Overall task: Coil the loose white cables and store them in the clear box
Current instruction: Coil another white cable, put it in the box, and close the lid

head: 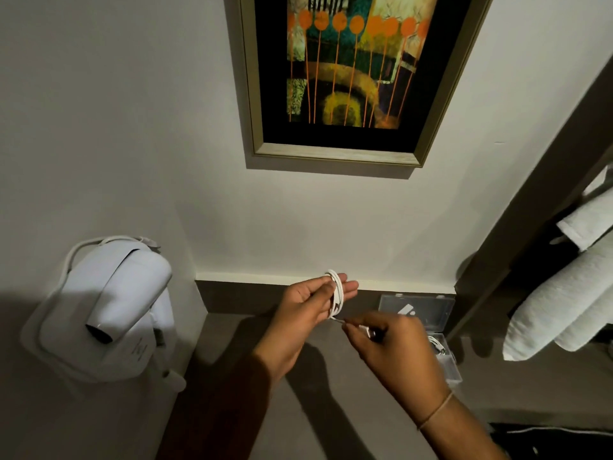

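A white cable [337,292] is wound in several loops around the fingers of my left hand [310,313], which is raised above the grey counter. My right hand [394,346] pinches the cable's loose end with its plug, just below and right of the coil. The clear box [418,308] stands open against the wall to the right, its lid upright. Another coiled white cable [437,345] lies in its tray, partly hidden behind my right hand.
A white wall-mounted hair dryer [106,313] hangs at the left. A framed painting [348,78] is on the wall above. Rolled white towels [564,300] sit on a dark shelf at the right. The grey counter [238,393] runs below my hands.
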A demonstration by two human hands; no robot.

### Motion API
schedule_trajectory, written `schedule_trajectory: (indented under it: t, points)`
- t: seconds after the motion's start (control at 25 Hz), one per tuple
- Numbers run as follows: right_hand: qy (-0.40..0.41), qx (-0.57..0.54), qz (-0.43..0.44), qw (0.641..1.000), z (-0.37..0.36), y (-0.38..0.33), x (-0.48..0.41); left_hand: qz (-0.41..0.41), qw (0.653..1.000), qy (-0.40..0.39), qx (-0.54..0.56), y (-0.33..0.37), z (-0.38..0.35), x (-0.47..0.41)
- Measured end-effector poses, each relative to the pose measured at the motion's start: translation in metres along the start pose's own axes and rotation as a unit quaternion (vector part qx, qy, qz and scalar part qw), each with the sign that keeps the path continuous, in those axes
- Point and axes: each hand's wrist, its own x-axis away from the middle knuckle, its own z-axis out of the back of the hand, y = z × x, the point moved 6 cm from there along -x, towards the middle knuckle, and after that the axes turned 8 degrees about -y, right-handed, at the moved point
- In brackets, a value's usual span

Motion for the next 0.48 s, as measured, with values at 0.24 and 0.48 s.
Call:
schedule_trajectory:
  t: [0.24, 0.48]
  points:
    - [-0.124, -0.075, -0.007, 0.989, 0.019, 0.001, -0.022, 0.078, 0.989, 0.017, -0.128, -0.011, -0.007, 0.0]
    - [-0.107, -0.066, -0.041, 0.991, 0.021, 0.02, -0.032, 0.103, 0.979, -0.071, -0.164, -0.006, -0.012, 0.004]
